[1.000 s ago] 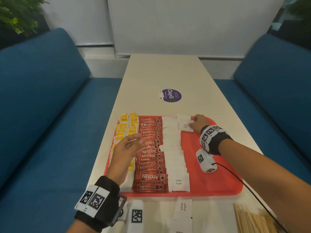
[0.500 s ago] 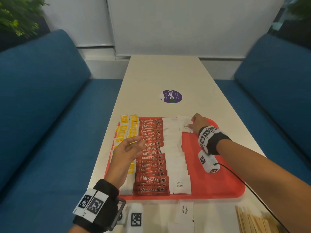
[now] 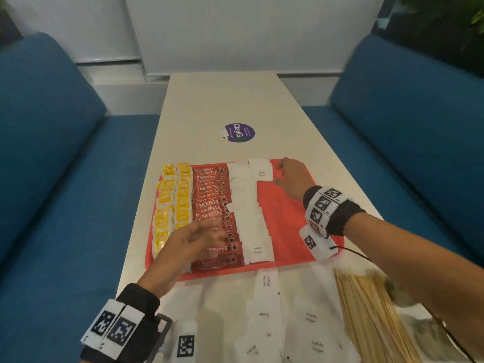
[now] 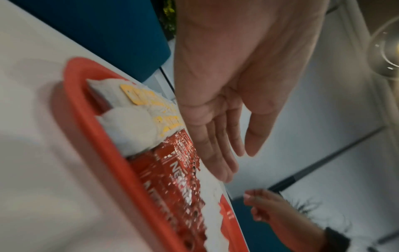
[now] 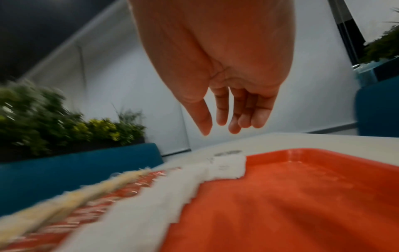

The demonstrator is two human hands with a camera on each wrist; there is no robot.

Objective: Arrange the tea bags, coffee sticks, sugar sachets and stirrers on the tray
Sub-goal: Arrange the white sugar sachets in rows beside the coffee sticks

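A red tray [image 3: 285,218] holds two columns of yellow tea bags [image 3: 174,205], a column of red coffee sticks [image 3: 212,200] and a column of white sugar sachets [image 3: 246,205]. One more sachet [image 3: 261,172] lies at the far end, beside that column. My right hand [image 3: 281,174] hovers just right of it, fingers relaxed and holding nothing [image 5: 220,129]. My left hand [image 3: 209,231] is blurred and hangs over the near coffee sticks with straight fingers [image 4: 233,162]. Loose sugar sachets [image 3: 264,310] and wooden stirrers [image 3: 372,310] lie on the table in front of the tray.
The tray's right half is bare red plastic. A round purple sticker [image 3: 239,132] sits on the white table [image 3: 222,100] beyond the tray. Blue sofas [image 3: 52,153] flank the table on both sides.
My left hand has drawn back toward the near end of the coffee sticks. My right hand's fingers have come off the far sachet. The head view has tilted down.
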